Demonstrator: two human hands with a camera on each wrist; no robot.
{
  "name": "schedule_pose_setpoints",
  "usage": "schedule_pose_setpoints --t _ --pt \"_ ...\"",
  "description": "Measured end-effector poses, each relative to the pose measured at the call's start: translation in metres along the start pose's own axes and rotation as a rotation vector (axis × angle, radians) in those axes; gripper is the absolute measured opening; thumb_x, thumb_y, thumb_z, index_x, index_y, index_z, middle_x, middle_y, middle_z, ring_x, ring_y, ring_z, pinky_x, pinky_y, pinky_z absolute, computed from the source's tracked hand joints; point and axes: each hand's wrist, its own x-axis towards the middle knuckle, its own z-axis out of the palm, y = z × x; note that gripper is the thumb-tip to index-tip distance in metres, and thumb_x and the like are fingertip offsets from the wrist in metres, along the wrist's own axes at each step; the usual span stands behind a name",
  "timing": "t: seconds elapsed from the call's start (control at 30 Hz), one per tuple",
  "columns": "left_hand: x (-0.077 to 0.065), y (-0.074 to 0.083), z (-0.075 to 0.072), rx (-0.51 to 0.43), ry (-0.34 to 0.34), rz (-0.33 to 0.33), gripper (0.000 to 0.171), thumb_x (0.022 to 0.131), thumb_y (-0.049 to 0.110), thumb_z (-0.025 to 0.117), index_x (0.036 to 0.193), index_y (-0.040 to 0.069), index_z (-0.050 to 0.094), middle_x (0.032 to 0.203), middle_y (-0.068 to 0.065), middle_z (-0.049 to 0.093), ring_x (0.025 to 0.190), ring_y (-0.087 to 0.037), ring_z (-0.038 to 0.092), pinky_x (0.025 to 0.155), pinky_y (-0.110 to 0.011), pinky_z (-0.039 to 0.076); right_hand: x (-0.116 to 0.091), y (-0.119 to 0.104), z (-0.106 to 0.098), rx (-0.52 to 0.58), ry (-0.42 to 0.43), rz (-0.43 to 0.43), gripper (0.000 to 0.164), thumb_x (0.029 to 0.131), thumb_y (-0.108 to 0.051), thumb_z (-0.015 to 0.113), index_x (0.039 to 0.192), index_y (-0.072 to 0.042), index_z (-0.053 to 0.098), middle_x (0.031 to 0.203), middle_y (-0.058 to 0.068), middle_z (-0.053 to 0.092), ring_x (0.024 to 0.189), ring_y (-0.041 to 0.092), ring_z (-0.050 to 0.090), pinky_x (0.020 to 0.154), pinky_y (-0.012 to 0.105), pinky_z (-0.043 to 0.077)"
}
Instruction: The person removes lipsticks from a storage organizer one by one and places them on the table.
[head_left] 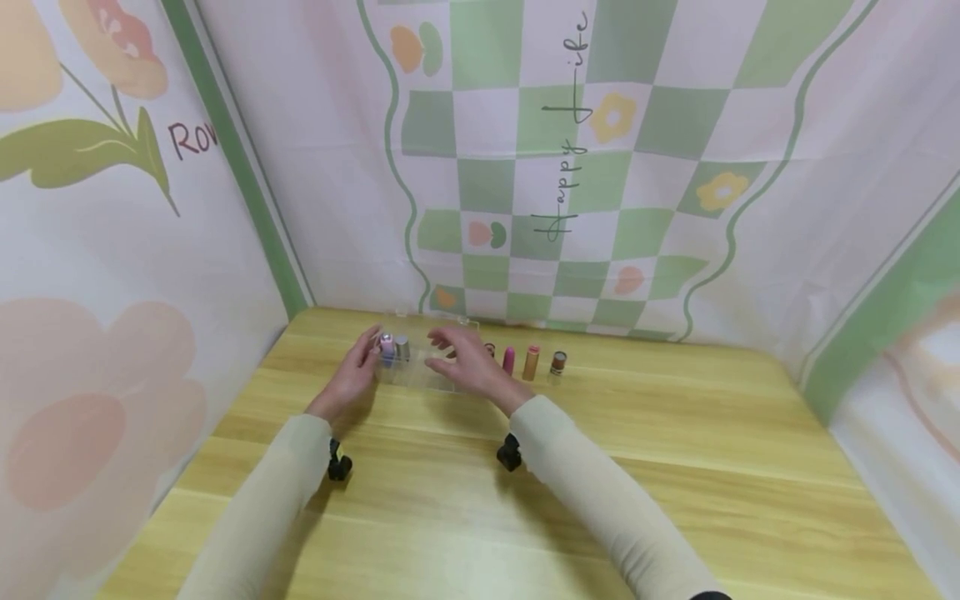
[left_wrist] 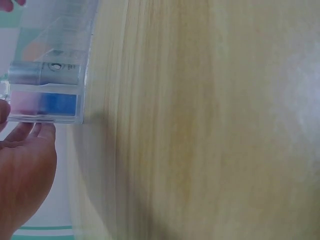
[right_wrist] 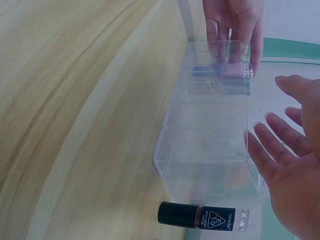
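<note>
A clear plastic box (head_left: 416, 377) stands towards the back of the table, with its clear lid raised behind it. Inside, at the left end, a pink-and-blue tube (left_wrist: 57, 104) is upright beside a silver lipstick tube (left_wrist: 45, 73). My left hand (head_left: 352, 377) holds the box's left end, fingers along the outer wall and thumb near the top rim. Above the right part of the box is my right hand (head_left: 468, 367), fingers spread and holding nothing. Just past the box's right end stands a black lip tube (right_wrist: 197, 216), partly hidden by my right hand in the head view.
To the right of the box, a magenta lipstick (head_left: 509, 361), a gold tube with a pink top (head_left: 531, 363) and a small dark brown tube (head_left: 558, 363) stand in a row. A patterned cloth (head_left: 525, 183) hangs behind the wooden table (head_left: 675, 450).
</note>
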Motion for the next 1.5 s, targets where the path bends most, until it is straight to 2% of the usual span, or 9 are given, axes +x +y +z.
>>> schedule_pose_setpoints --t 0.5,1.0,1.37,1.5 --pt "0.002 -0.005 0.0 0.022 0.001 -0.007 0.056 0.113 0.021 0.031 0.165 0.015 0.013 0.167 -0.023 0.02 0.153 -0.043 0.022 0.125 -0.057 0.019 0.005 0.001 0.009 0.004 0.002 0.015 0.047 0.095 -0.013 0.073 0.136 0.003 0.055 0.131 0.023 0.061 0.119 0.037 0.061 0.1 0.046 0.056" --pt "-0.002 0.0 0.001 0.022 0.006 -0.001 0.055 0.113 0.017 0.031 0.165 0.013 0.014 0.166 -0.024 0.021 0.152 -0.044 0.023 0.124 -0.057 0.021 0.012 0.002 0.011 -0.023 0.008 0.038 0.049 0.097 -0.016 0.071 0.138 0.003 0.053 0.133 0.021 0.061 0.118 0.03 0.061 0.101 0.04 0.056" --pt "-0.002 0.001 0.001 0.018 0.004 0.019 0.055 0.113 0.015 0.031 0.165 0.011 0.013 0.165 -0.027 0.021 0.151 -0.046 0.024 0.123 -0.058 0.023 0.026 0.003 0.021 -0.045 0.012 0.039 0.048 0.096 -0.014 0.072 0.137 0.005 0.055 0.128 0.019 0.064 0.116 0.032 0.064 0.099 0.04 0.057" --pt "-0.002 0.001 0.0 0.012 -0.002 0.012 0.055 0.113 0.017 0.031 0.165 0.013 0.013 0.166 -0.026 0.02 0.151 -0.045 0.024 0.123 -0.058 0.023 0.031 0.001 0.024 -0.042 0.011 0.047 0.048 0.096 -0.014 0.072 0.137 0.005 0.055 0.129 0.019 0.064 0.115 0.03 0.064 0.1 0.038 0.056"
